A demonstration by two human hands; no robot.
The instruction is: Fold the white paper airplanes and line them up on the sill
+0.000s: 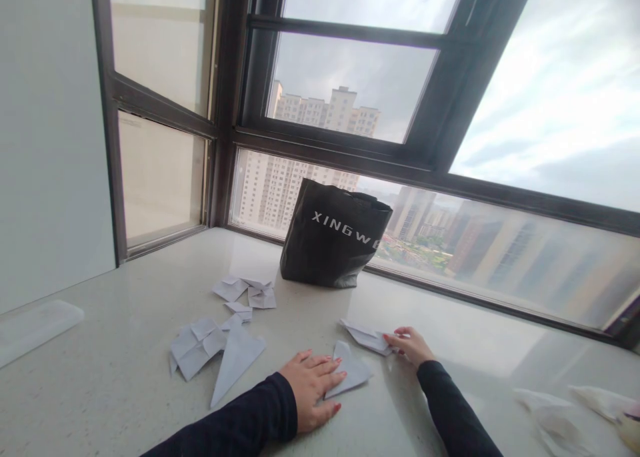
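Note:
My left hand [313, 388] lies flat with its fingers spread, its fingertips over the left part of a folded white paper [353, 370] on the white counter. To the right, my right hand [409, 346] pinches the right end of another folded white paper [364, 336], whose pointed end is toward the left. Left of my left hand are a pointed paper piece [237, 358] and a square-like folded paper [196, 348], which touch or overlap. Smaller folded papers [261, 295] lie behind them.
A black bag [334, 236] with white lettering stands at the back by the windows. A whitish translucent object [37, 327] lies at the far left. Crumpled pale wrappings [563, 420] lie at the lower right of the counter [115, 384].

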